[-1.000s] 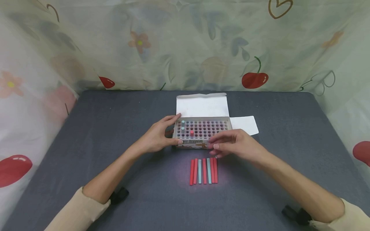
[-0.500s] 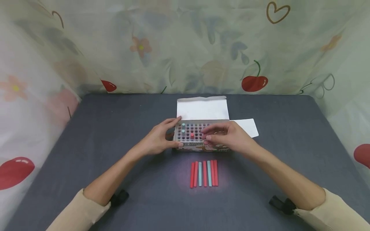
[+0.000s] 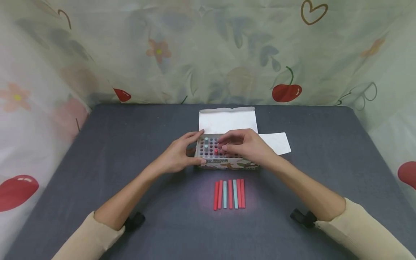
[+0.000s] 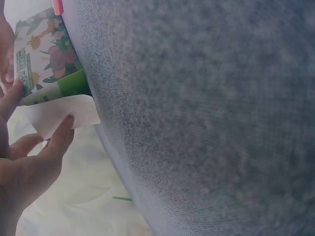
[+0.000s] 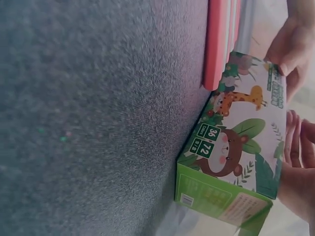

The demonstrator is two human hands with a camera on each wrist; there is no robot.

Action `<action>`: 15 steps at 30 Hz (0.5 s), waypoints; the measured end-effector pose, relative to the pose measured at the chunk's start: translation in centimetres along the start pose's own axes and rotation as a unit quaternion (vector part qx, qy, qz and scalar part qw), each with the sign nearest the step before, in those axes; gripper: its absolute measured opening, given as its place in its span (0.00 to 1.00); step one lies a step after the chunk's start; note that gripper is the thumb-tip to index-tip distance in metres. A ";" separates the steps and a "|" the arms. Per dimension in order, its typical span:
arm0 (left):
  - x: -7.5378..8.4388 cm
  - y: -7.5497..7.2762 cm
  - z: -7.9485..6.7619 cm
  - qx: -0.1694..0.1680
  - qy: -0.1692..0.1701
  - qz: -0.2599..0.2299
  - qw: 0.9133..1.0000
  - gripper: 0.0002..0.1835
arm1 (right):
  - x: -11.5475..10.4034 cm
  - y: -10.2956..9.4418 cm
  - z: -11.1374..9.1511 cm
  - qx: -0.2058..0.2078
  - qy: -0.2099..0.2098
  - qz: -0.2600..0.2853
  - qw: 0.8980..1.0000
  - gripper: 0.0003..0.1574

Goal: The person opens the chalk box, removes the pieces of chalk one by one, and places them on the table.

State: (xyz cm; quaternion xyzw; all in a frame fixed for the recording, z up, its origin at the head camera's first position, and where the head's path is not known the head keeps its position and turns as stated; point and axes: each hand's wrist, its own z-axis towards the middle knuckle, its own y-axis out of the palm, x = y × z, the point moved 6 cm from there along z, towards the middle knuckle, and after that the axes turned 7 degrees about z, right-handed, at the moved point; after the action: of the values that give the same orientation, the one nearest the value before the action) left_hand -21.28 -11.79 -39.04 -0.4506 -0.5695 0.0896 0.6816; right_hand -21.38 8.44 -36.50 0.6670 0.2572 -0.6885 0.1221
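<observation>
A chalk box with animal pictures stands on the table, its white lid folded back. My left hand grips its left end, thumb at the front and forefinger at the back corner. Two light blue chalks and a red chalk stick up from the holes at its left. Over the middle of the box hovers my right hand, fingers loosely bent, thumb tip just right of the red chalk. Nothing shows between its fingers. In the right wrist view its fingers are behind the box's pictured side.
Several red and light blue chalks lie side by side on the dark grey table before the box. A white side flap sticks out to the right. A patterned curtain hangs behind the table.
My right hand has moved left from the box's front right corner to above its middle, near the standing red chalk. The left hand, the box and the loose chalks have stayed in place.
</observation>
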 end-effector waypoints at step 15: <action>0.0 0.0 -0.1 -0.002 -0.001 -0.011 1.000 0.50 | 0.8 0.5 1.5 -0.033 0.000 -0.025 0.999 0.14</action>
State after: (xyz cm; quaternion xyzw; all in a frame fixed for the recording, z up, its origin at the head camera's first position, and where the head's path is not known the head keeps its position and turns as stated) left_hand -21.20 -11.91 -39.03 -0.4460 -0.5754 0.0815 0.6807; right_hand -22.49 7.37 -37.46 0.6558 0.2963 -0.6827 0.1267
